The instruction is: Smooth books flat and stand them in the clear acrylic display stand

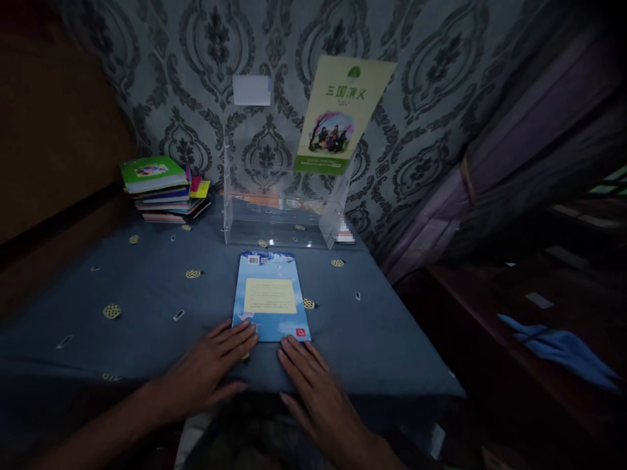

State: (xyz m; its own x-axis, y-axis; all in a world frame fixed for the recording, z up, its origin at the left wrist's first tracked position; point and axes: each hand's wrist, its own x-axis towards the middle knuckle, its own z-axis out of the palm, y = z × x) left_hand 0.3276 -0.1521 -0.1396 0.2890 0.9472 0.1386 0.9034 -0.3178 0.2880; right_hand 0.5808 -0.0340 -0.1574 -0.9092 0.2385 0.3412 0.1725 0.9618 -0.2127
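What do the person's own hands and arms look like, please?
The left hand and the right hand are bare, with long, slim fingers and no visible gloves, rings or watch. The left forearm and right forearm show no sleeve within the picture. Finer marks are too dim to tell.

The view is dim, darkening towards the corners. Blur smears the 3 o'clock edge; small glints dot the clear stand (274, 234) towards 11 o'clock.

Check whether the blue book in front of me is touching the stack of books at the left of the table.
Apart. The head view shows a wide stretch of patterned tablecloth between the blue book and the stack of books.
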